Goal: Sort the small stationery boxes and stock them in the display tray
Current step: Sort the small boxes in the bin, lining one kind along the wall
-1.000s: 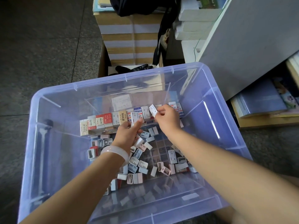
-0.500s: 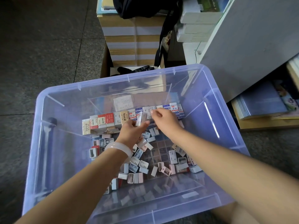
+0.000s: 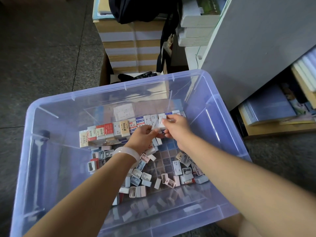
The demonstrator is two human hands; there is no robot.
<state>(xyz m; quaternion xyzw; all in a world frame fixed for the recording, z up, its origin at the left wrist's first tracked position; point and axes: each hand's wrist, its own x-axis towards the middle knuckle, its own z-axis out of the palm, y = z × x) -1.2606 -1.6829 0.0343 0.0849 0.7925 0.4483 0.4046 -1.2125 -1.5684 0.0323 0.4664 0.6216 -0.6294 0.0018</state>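
A clear bluish plastic bin [image 3: 119,86] stands on the floor. Inside it lies a clear display tray with a grid bottom [image 3: 164,156]. A row of small stationery boxes [image 3: 119,129] stands along the tray's far side. Several loose small boxes [image 3: 140,178] lie scattered over the grid. My left hand [image 3: 142,136], with a white bracelet on its wrist, pinches a small white box [image 3: 159,123] at the row's right part. My right hand [image 3: 176,125] meets it there, fingers curled on the same white box or the one beside it; I cannot tell which.
Behind the bin stand stacked cardboard cartons [image 3: 130,48] with a black bag [image 3: 140,9] on top. A grey cabinet [image 3: 256,48] rises at the right, with books [image 3: 270,106] on its low shelf. Dark tiled floor [image 3: 42,48] lies to the left.
My right hand set its earlier box into the row. My left hand rose from the loose pile with a white box and moved right until both hands met at the row.
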